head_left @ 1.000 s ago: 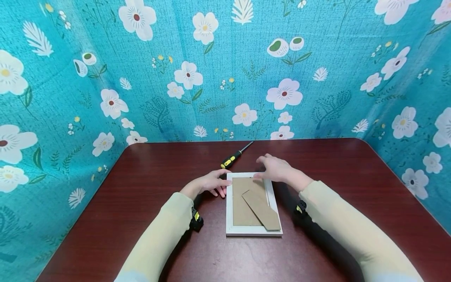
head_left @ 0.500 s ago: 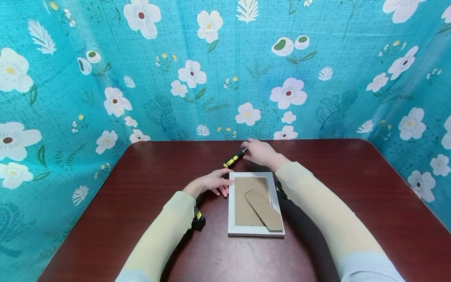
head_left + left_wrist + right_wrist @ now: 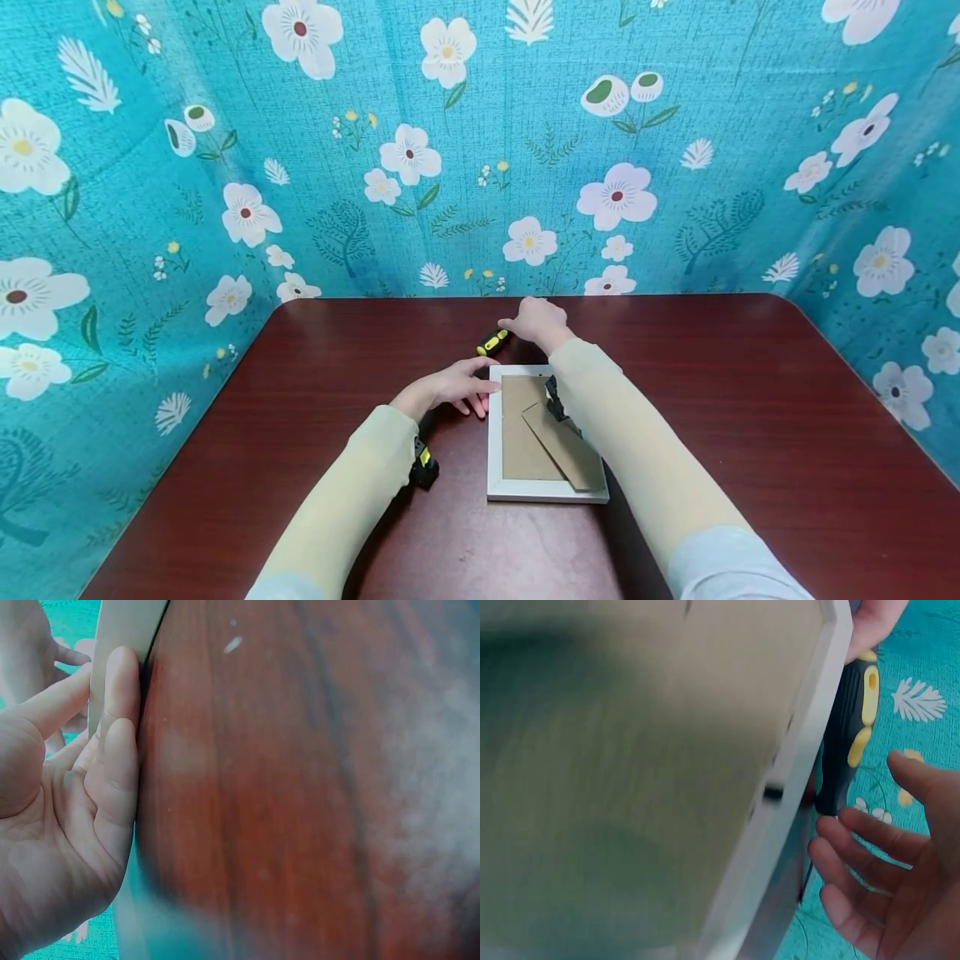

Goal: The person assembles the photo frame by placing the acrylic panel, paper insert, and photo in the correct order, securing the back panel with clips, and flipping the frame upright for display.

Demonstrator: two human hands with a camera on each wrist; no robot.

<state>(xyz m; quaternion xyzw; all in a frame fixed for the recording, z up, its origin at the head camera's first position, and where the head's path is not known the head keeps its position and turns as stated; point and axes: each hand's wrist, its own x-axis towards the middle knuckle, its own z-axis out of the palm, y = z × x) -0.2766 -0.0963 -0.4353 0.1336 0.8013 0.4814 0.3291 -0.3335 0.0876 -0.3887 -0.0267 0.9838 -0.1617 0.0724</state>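
A white picture frame (image 3: 495, 442) lay flat on the red-brown table (image 3: 337, 350), in front of the person. Its back was up, maybe so the back would be easy to get at. The brown board (image 3: 521, 450) sat inside the rim, and the stand flap (image 3: 564, 450) lay slanted across it, nearly flat, so the frame did not seem to lean on it.

The left hand (image 3: 457, 386) pinched the frame's left side near the far corner. Its thumb was on top of the rim and other fingers were against the side, probably to stop the frame from sliding.

The right hand (image 3: 536, 321) was over the black and yellow screwdriver (image 3: 492, 342), just past the frame's far edge. Its fingers were loosely bent and its thumb stood away, so it had no grip on the tool. I could not tell if the fingertips touched it. The screwdriver lay slanted there, perhaps to be close by but out of the way.
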